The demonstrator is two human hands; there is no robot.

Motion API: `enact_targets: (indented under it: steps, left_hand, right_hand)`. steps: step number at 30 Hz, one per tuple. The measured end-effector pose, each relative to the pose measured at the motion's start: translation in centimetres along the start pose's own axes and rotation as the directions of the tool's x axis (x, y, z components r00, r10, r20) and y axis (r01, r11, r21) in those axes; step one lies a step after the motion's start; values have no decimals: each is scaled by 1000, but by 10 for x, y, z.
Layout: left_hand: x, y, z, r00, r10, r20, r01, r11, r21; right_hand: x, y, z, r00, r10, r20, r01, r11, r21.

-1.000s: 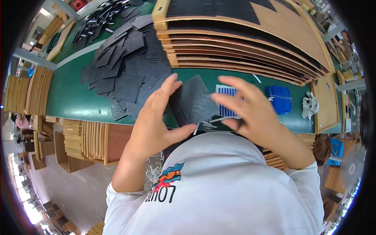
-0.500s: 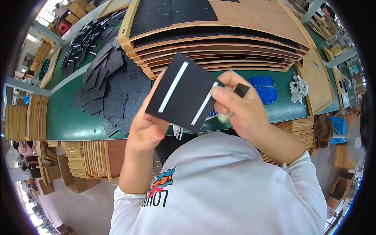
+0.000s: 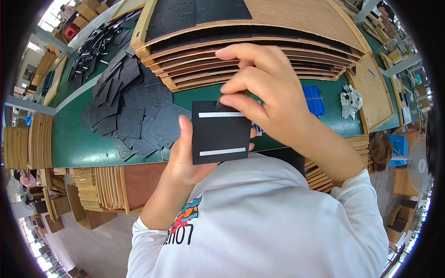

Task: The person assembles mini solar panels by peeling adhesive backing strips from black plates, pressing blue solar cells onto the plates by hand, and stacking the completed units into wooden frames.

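Observation:
A square black panel (image 3: 221,134) with two white strips (image 3: 222,152) across it rests in my left hand (image 3: 183,160). The left thumb stands along its left edge and fingertips show behind the right edge. My right hand (image 3: 273,90) is above the panel's upper right. Its thumb and index finger pinch a small dark flat piece (image 3: 220,104) at the upper white strip; whether it touches the panel I cannot tell. The other right fingers are curled loosely above.
Black panels (image 3: 132,123) lie heaped on the green table (image 3: 69,143) at the left. Behind my hands stand stacked wooden trays (image 3: 296,23), with black sheets on the top one. A bundle of blue strips (image 3: 315,101) and a white cloth (image 3: 351,102) lie to the right.
The panel has turned so its strips run nearly level, and it sits lower. My right hand has moved from its right edge to the top edge with the small dark piece.

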State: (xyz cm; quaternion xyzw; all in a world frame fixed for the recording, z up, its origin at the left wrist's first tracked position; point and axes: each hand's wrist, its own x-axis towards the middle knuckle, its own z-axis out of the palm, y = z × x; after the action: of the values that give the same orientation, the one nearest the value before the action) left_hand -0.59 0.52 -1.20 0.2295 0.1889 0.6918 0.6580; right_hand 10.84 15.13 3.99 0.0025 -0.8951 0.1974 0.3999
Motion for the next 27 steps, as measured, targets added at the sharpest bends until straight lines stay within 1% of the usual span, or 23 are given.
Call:
enact_targets:
  steps: [1,3,4,6,7,8,9,10,11,12,13,14,15,16,17,18,20,21,22,24,25,26,27]
  left_hand:
    - [-1,2,0,1000,0,-1,0,1000,0]
    - [-4,8,-3,986,46,-161,-53,998,-43]
    - [-5,11,-3,984,51,-169,-59,997,-45]
    - [-3,16,-5,964,129,-234,-83,977,198]
    - [-2,19,-12,969,153,-196,-114,973,200]
    - [-3,22,-18,965,183,-186,-149,972,181]
    - [-7,27,-18,955,212,-206,-170,964,203]
    - [-10,31,-16,946,239,-220,-189,956,225]
    - [-13,32,-15,949,231,-216,-184,958,218]
    - [-18,29,-12,957,217,-193,-196,973,122]
    - [-22,24,-10,965,202,-167,-201,979,22]
    - [-25,18,-10,969,189,-158,-190,982,9]
    - [-28,12,-10,972,159,-172,-164,986,-14]
    - [-28,6,-12,974,130,-186,-139,990,-36]
    - [-26,0,-15,976,156,-152,-167,984,-61]
    - [-28,-3,-18,978,147,-149,-158,985,-66]
    - [-38,-5,-27,957,151,-246,-83,960,266]
    - [-38,-7,-29,940,208,-270,-130,951,281]
    - [-38,-3,-32,942,203,-267,-127,952,278]
    - [-40,10,-42,996,43,-80,-28,983,184]
    - [-41,12,-43,996,42,-79,-27,983,182]
    - [-42,14,-42,991,47,-129,-23,984,177]
    - [-44,16,-42,982,53,-180,-22,985,172]
  right_hand:
    - [-1,0,2,999,-32,34,32,999,-1]
    - [-11,-7,20,990,-121,68,118,992,44]
    - [-22,-14,25,983,-66,174,45,991,127]
    - [-34,-24,26,963,-10,270,-15,996,93]
    - [-42,-30,26,962,-12,274,-16,995,97]
    - [-51,-37,25,931,50,361,-42,999,-29]
    - [-57,-40,23,891,121,437,-56,986,-159]
    - [-60,-37,18,890,126,438,-61,985,-161]
    - [-64,-33,11,804,175,568,-121,984,-132]
    - [-68,-31,6,694,219,686,-193,974,-116]
    - [-70,-26,8,714,239,659,-343,939,31]
    - [-68,-26,7,708,257,657,-353,935,15]
    - [-65,-28,5,629,335,701,-643,731,227]
    - [-63,-29,5,538,370,758,-828,400,392]
    - [-65,-30,8,473,398,786,-880,255,400]
    - [-69,-28,10,469,406,784,-882,251,399]
    - [-74,-25,12,387,399,831,-922,163,351]
    - [-75,-25,13,385,405,829,-923,159,351]
    - [-77,-25,13,398,427,812,-917,164,364]
    - [-76,-25,11,410,450,793,-911,170,375]
    - [-74,-25,10,423,423,802,-905,246,348]
    - [-73,-24,9,433,392,812,-891,320,321]
    - [-77,-22,10,433,389,813,-891,321,321]
